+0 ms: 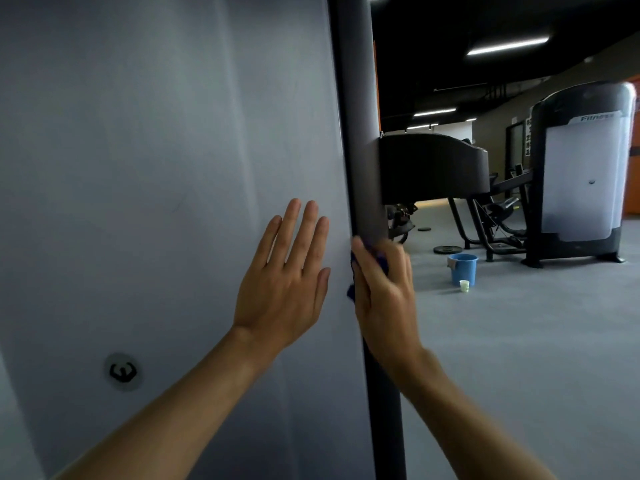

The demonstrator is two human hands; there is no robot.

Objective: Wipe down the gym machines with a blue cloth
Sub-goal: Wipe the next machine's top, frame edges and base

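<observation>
Head view: a person stands close against a gym machine's pale panel (156, 150), with its dark upright post (360, 133) at 12 o'clock.
Step in hand: wiping the post's edge, as I judge it.
Doing it well: keep the cloth flat against the post and run long, overlapping strokes along its length; bracing on the panel should steady the reach.
Left hand (284, 282): fingers straight and spread, palm flat on the panel, holding nothing.
Right hand (384, 292): fingers curled around the post, pressing the blue cloth (353, 268) against it; the fingertips are blurred.
Blue cloth: at centre frame, mostly hidden under the right hand, only dark blue folds showing.
Floor at 3 o'clock: a blue bucket (463, 270) with a small cup (464, 285) just beside it.
Behind them: another machine (581, 174), well apart.
</observation>
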